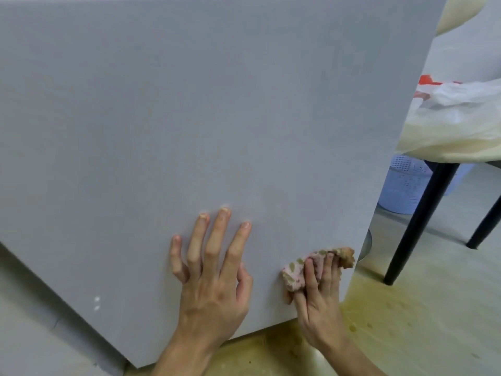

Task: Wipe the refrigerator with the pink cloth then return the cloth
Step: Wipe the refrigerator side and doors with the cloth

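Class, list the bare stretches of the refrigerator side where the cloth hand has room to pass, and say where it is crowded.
Free: the whole refrigerator panel above the left hand, and the strip to its left. Crowded: the lower right corner, where that hand and the right hand with the pink cloth sit close.

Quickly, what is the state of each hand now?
Left hand: open, flat on the refrigerator.
Right hand: holds the pink cloth against it.
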Tool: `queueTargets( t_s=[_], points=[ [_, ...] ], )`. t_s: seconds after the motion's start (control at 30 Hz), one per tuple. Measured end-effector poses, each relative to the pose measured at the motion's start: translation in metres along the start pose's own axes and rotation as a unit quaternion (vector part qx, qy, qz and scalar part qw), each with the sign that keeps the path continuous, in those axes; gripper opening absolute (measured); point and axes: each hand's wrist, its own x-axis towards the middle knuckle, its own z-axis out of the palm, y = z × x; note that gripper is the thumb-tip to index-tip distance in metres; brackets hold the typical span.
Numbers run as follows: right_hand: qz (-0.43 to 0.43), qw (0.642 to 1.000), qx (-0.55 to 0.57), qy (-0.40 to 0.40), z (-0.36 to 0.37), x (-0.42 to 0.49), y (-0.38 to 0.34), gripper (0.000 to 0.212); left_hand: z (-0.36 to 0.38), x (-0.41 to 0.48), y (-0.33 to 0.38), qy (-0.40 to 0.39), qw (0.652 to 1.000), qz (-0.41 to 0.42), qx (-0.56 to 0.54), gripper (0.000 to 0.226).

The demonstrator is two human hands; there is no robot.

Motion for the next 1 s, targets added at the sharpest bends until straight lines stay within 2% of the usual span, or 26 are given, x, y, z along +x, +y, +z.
queueTargets(
  t_s=[0.1,0.17,0.3,0.4,0.5,0.6,0.7,0.8,0.9,1.0],
  points=[
    [-0.109,0.992,0.01,0.055,-0.031,0.064,-0.014,0.072,-0.002,-0.009,-0.009,-0.009,1.0,-0.001,0.011,0.077],
    [-0.149,0.984,0.009,0.096,-0.057,0.12,-0.035,0.074,-0.004,-0.013,-0.014,-0.012,1.0,-0.002,0.009,0.076],
    [-0.146,0.972,0.008,0.186,-0.083,0.185,-0.082,0.064,-0.005,-0.014,-0.017,-0.002,1.0,-0.01,0.004,0.069],
    [-0.12,0.969,0.039,0.21,-0.07,0.176,-0.099,0.063,-0.005,-0.012,-0.014,0.003,0.999,-0.036,-0.012,0.064],
    [-0.122,0.978,0.025,0.165,-0.032,0.126,-0.088,0.056,-0.004,-0.011,-0.014,0.011,0.998,-0.05,-0.03,0.064],
    [-0.154,0.986,-0.029,0.056,0.002,0.049,-0.064,0.065,-0.003,-0.014,-0.014,0.006,0.998,-0.054,-0.037,0.064],
    [-0.222,0.966,-0.124,-0.047,0.014,-0.016,-0.028,0.075,-0.005,-0.016,-0.018,-0.004,0.998,-0.044,-0.035,0.066],
    [-0.236,0.951,-0.162,-0.119,0.011,-0.03,-0.009,0.076,-0.009,-0.017,-0.025,-0.011,0.999,-0.036,-0.034,0.067],
    [-0.247,0.95,-0.138,-0.129,0.0,-0.01,-0.013,0.07,-0.014,-0.021,-0.035,-0.009,0.999,-0.04,-0.029,0.064],
    [-0.23,0.969,-0.078,-0.04,-0.012,0.038,-0.047,0.064,-0.016,-0.028,-0.047,-0.014,0.999,-0.035,-0.015,0.068]
  ],
)
